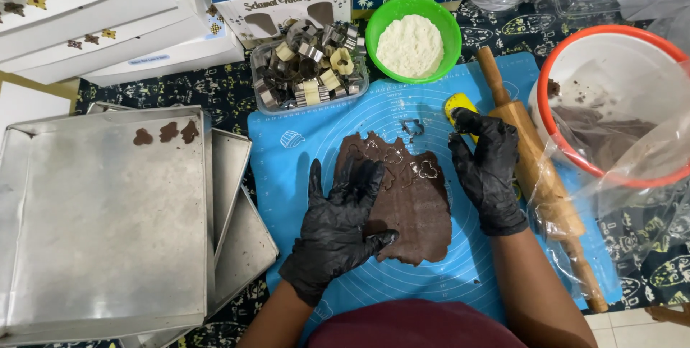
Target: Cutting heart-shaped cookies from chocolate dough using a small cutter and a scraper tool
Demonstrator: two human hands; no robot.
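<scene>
A flat sheet of dark brown dough (413, 204) lies on a blue silicone baking mat (431, 114). My left hand (340, 222), in a black glove, rests flat with spread fingers on the dough's left side. My right hand (489, 172), also gloved, sits at the dough's right edge with its fingertips near a yellow scraper (458, 104). A small metal cookie cutter (428, 169) lies pressed into the dough, another cutter (412, 127) on the mat just above it. Three cut dough shapes (167, 133) sit at the top of a metal baking tray (100, 226).
A wooden rolling pin (535, 168) lies right of my right hand. A green bowl of flour (412, 39), a clear tub of metal cutters (310, 68), a red-rimmed bowl with plastic wrap (611, 96), stacked trays (241, 240) and white boxes (108, 25) surround the mat.
</scene>
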